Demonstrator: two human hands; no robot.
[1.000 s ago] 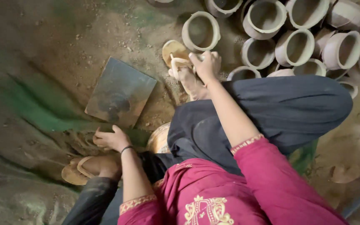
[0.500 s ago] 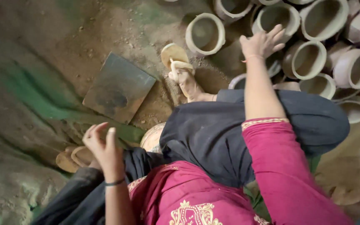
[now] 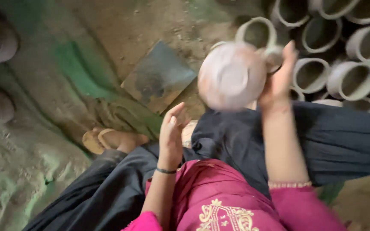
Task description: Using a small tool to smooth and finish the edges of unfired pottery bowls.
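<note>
- One clay pot [image 3: 232,77] is up in the air, held by the right hand [image 3: 279,79]; its round base faces the camera, so the mouth points away, and it shows blurred.
- Fingers [image 3: 288,53] of that hand are closed around the pot's far side near the rim, a one-handed grip that suits a light, hollow thing; which part they pinch is hidden behind the pot.
- Open and empty, the left hand [image 3: 171,137] hangs below and left of the pot, fingers apart and raised, palm turned toward it, placed as if ready to take its weight. It touches nothing.
- Many more pots [image 3: 317,75] lie right of the held pot, mouths toward the camera and packed rim to rim, a way of stacking that keeps them from rolling.
- Left of the held pot a flat dark tile [image 3: 159,77] rests on the dirt floor [image 3: 120,25], within easy reach.
- Below the pot are the person's dark trousers [image 3: 305,141] and pink tunic [image 3: 219,196]; a sandalled foot [image 3: 112,139] sits well to its lower left, so the person sits low with the work between the knees.
</note>
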